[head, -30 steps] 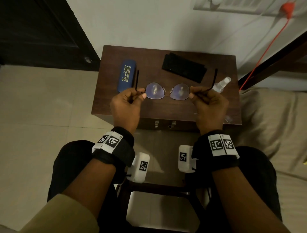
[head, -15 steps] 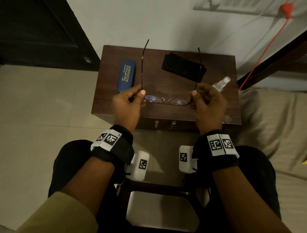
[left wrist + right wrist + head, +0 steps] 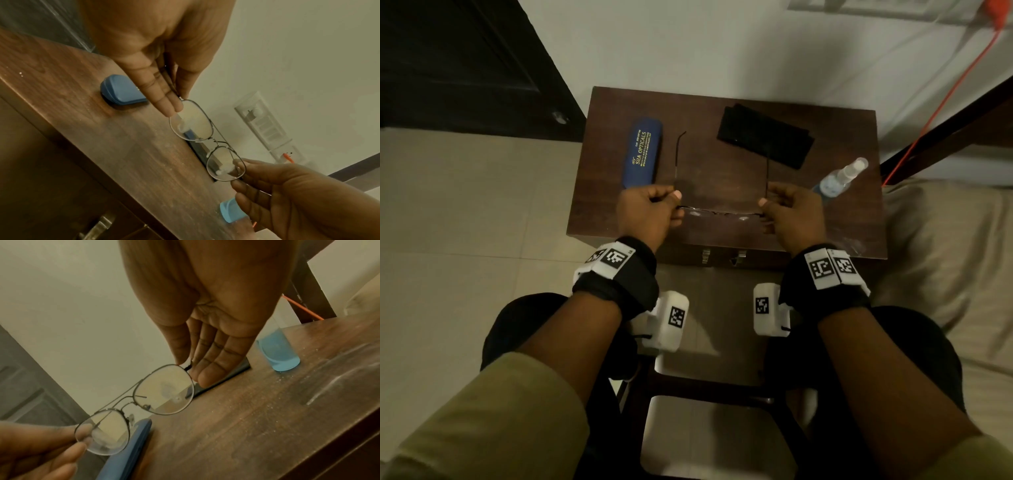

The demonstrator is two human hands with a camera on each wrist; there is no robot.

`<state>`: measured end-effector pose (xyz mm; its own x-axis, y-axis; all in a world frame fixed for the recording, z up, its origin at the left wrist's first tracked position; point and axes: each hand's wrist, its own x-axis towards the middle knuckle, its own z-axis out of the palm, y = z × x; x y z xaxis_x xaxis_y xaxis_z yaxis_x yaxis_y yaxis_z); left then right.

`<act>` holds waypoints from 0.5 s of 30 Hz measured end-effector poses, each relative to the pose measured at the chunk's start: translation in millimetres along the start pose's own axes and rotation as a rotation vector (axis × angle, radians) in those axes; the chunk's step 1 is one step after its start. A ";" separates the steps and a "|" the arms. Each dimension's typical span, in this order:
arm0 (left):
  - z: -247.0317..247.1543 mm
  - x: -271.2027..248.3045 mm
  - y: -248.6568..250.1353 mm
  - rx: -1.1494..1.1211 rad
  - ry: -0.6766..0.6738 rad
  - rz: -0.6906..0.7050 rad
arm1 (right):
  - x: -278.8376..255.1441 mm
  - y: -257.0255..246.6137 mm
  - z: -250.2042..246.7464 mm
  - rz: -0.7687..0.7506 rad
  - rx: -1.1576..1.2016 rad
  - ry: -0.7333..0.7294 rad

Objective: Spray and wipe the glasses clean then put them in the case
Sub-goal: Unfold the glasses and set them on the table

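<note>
Thin metal-framed glasses (image 3: 722, 214) hang just over the front part of the wooden table (image 3: 722, 171), temples unfolded and pointing away from me. My left hand (image 3: 671, 202) pinches the frame at its left hinge, and my right hand (image 3: 767, 202) pinches the right hinge. In the left wrist view the lenses (image 3: 193, 125) show smears. The glasses (image 3: 156, 402) stand upright in the right wrist view; whether they touch the table I cannot tell. A closed blue case (image 3: 642, 152) lies left of the glasses. At the right lies a spray bottle (image 3: 839, 176) with blue liquid. A folded black cloth (image 3: 765, 135) lies at the back.
The table stands against a white wall, with a dark door (image 3: 465, 61) at the left. Beige bedding (image 3: 945, 257) borders the table's right side. An orange cord (image 3: 945, 96) runs down the wall at the right. My knees and a stool (image 3: 715, 438) are below the front edge.
The glasses tipped from lenses facing me to temples pointing away, first raised, now lowered close to the table. Both hands kept their pinch and spread slightly apart.
</note>
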<state>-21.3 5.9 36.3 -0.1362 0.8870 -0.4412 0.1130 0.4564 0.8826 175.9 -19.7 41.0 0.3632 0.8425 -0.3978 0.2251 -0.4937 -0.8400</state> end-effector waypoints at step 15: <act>5.3 63.9 -35.1 0.283 -0.023 -0.015 | 54.4 23.0 38.9 0.084 -0.140 -0.064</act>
<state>-28.8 46.9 -23.7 -0.1178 0.8801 -0.4599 0.3816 0.4677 0.7972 165.7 23.2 -14.4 0.3289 0.8066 -0.4911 0.3213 -0.5846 -0.7450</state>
